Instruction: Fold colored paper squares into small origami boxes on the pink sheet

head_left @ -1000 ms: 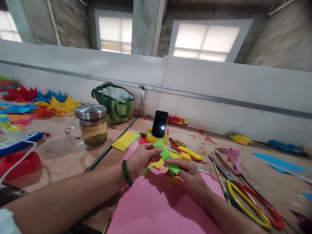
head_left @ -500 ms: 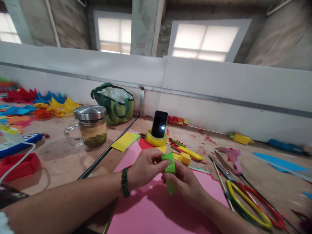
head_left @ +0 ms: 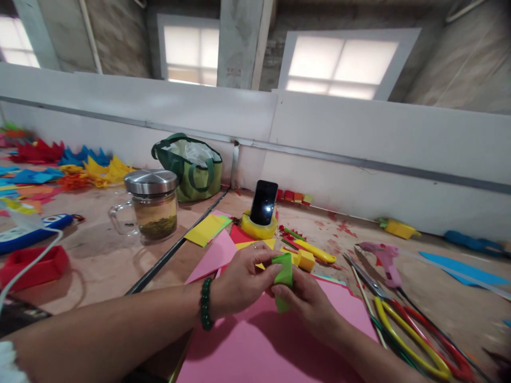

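A folded piece of bright green paper (head_left: 284,275) is held between my two hands, above pink sheets (head_left: 239,351) on the table. My left hand (head_left: 245,274), with a green bead bracelet at its wrist, pinches the paper's upper left side between thumb and fingers. From the lower right, my right hand (head_left: 309,298) grips it with its thumb across the front. Some fingertips are hidden behind the paper. Just beyond the hands lie a small yellow paper cube (head_left: 306,260) and a yellow utility knife (head_left: 315,250).
Scissors (head_left: 411,330) with yellow and red handles lie right, beside a pink glue gun (head_left: 385,258). A phone (head_left: 264,202) leans in a tape roll (head_left: 259,229). Left are a glass tea mug (head_left: 155,213), a green bag (head_left: 207,181) and a red paper box (head_left: 34,268).
The green paper has tilted and turned slightly in my fingers, so its face looks wider at the top. Both hands keep hold of it. The whole view has shifted a little.
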### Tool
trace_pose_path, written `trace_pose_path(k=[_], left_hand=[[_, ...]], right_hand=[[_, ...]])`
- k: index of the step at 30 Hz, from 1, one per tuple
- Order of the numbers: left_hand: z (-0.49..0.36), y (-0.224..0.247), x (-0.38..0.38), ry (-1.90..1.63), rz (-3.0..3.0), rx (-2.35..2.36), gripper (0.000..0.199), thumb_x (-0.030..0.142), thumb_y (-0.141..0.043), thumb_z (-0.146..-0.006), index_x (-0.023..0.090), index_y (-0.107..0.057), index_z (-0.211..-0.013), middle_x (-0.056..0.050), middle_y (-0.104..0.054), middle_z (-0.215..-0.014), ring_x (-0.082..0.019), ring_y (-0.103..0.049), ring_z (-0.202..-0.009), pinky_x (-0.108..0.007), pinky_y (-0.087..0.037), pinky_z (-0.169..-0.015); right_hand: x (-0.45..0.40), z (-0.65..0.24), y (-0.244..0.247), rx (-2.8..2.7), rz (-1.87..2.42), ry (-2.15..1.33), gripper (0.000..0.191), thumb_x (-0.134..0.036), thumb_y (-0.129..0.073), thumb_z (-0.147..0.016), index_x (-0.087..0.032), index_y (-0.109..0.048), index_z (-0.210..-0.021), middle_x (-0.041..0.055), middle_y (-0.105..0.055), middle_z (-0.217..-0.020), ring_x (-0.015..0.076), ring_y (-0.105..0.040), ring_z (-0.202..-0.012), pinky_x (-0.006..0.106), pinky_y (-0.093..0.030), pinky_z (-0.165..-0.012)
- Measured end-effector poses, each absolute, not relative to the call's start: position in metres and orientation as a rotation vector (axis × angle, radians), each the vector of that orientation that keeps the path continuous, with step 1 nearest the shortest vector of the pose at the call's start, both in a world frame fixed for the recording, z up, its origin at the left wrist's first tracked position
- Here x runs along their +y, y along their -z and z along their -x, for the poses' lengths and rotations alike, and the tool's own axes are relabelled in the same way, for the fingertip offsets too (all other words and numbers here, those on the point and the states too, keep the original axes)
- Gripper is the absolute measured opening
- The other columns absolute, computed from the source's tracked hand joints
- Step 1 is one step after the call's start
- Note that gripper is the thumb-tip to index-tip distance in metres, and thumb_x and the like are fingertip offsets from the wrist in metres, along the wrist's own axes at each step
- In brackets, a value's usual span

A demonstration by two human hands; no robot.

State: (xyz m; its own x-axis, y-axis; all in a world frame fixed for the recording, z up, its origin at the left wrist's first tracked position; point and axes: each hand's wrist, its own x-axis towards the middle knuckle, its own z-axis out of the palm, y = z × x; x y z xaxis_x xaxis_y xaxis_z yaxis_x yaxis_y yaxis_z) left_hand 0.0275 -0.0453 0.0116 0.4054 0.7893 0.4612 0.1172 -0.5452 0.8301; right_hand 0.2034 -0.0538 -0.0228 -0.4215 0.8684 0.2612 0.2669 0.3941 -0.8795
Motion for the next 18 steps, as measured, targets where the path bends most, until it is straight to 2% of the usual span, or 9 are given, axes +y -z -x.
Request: trace_pose_path(k=[10,18], left_hand=[[-0.0262,-0.0092,-0.0454,-1.156,-1.842,0.745,0.021,0.023,-0.057,-0.086,0.015,-0.074,-0.075,-0.003,-0.055,-0.069,-0.014,-0.051,-0.069,-0.021,-0.041,-0.063],[-0.0255,-0.0124,-0.0488,-1.207,-1.908,0.716,0.019,0.017,-0.059,-0.084,0.019,-0.077,-0.086,-0.003,-0.059,-0.07,-0.013,-0.052,-0.067,-0.02,-0.042,-0.062]], right_hand=[[-0.0552,-0.2072,0.0239,-1.946,0.925,-1.01,0.021,-0.038,-0.055,-0.089,-0.018,-0.06,-0.086,0.0026,-0.063,-0.077,0.0147,-0.055,-0.068,0.026,-0.046,-0.06],[-0.0572,-0.2057,0.0192,-1.969,0.941,-0.922,0.025,-0.041,-0.057,-0.086,-0.017,-0.061,-0.08,0.0031,-0.063,-0.074,0.0152,-0.054,-0.066,0.026,-0.046,-0.059]])
